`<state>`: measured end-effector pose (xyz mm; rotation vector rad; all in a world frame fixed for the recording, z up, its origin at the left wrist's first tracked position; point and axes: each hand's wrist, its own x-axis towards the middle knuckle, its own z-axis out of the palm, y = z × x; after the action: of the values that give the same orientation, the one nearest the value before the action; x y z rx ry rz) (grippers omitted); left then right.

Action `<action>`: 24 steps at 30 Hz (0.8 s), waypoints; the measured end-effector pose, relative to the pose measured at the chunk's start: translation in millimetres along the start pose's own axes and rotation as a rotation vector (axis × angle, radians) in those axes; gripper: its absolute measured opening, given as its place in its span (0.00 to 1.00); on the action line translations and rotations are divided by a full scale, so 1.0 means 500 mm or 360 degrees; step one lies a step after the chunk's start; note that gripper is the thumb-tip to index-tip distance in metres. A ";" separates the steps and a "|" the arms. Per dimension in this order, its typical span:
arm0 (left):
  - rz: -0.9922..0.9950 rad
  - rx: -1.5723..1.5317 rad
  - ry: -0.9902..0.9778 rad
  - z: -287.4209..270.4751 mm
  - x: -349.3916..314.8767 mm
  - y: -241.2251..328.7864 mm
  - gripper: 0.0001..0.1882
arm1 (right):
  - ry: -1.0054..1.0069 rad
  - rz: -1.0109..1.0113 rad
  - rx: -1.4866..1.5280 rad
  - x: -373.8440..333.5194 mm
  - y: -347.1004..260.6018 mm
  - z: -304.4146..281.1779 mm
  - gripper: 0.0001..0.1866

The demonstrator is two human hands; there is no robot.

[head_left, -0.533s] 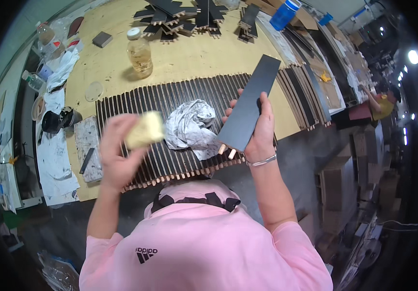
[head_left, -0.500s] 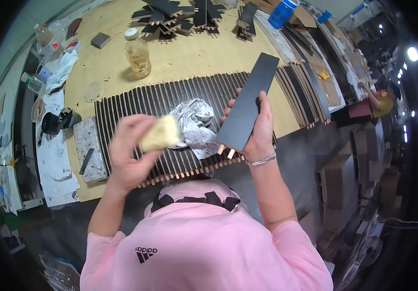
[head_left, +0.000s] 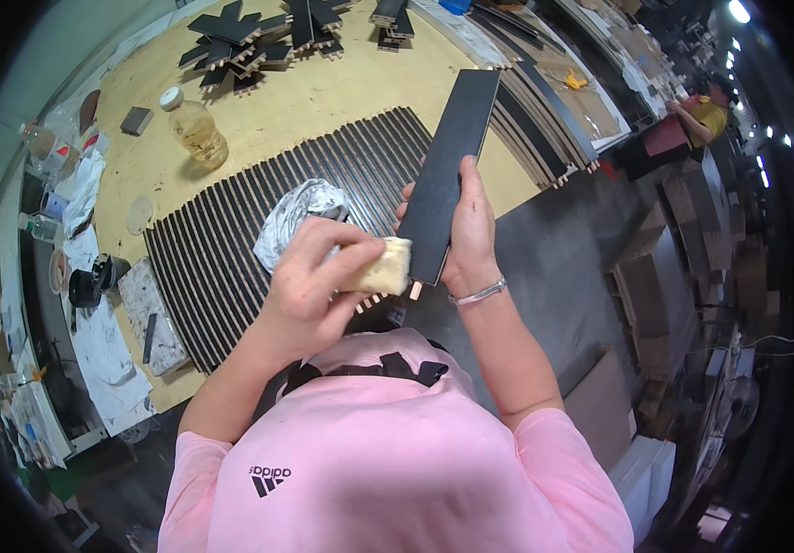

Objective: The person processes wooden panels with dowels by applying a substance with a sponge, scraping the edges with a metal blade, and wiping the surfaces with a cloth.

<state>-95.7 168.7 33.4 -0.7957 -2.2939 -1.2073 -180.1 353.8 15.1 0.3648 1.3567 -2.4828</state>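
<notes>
A pale yellow sponge (head_left: 380, 267) is pinched in my left hand (head_left: 309, 286), its side against or very close to the lower end of a black board (head_left: 452, 170). My right hand (head_left: 470, 226) grips that board along its edges and holds it tilted, with a wooden dowel sticking out of its bottom end. Beneath my hands lies a long row of black boards (head_left: 231, 249) stood on edge side by side, dowels along their ends. A crumpled, stained white cloth (head_left: 297, 217) rests on the row beside my left hand.
A bottle of yellowish liquid (head_left: 194, 129) stands beyond the row on the table (head_left: 323, 101). More black boards (head_left: 231, 46) are heaped at the far side. At the left are a dark cup (head_left: 85, 288) and a stained slab (head_left: 152, 318). Another person (head_left: 692, 124) is at the far right.
My left hand has brought the sponge rightward to the board's lower end. The board in my right hand stands a little steeper. The whole view has shifted and turned slightly.
</notes>
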 end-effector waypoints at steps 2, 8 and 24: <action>-0.0023 -0.0016 0.0015 0.004 0.000 -0.001 0.27 | 0.0004 -0.0015 0.0054 0.000 -0.003 -0.010 0.26; 0.0038 -0.0105 0.0009 0.038 0.024 0.032 0.25 | -0.0013 -0.0068 0.0057 -0.005 -0.008 -0.018 0.26; -0.0180 0.0085 0.0098 0.019 -0.001 0.012 0.25 | -0.0012 -0.0120 0.0062 -0.009 -0.014 -0.032 0.27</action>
<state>-92.5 179.1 31.5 -0.6082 -2.3375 -1.1959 -177.4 371.5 13.9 0.3178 1.3449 -2.5721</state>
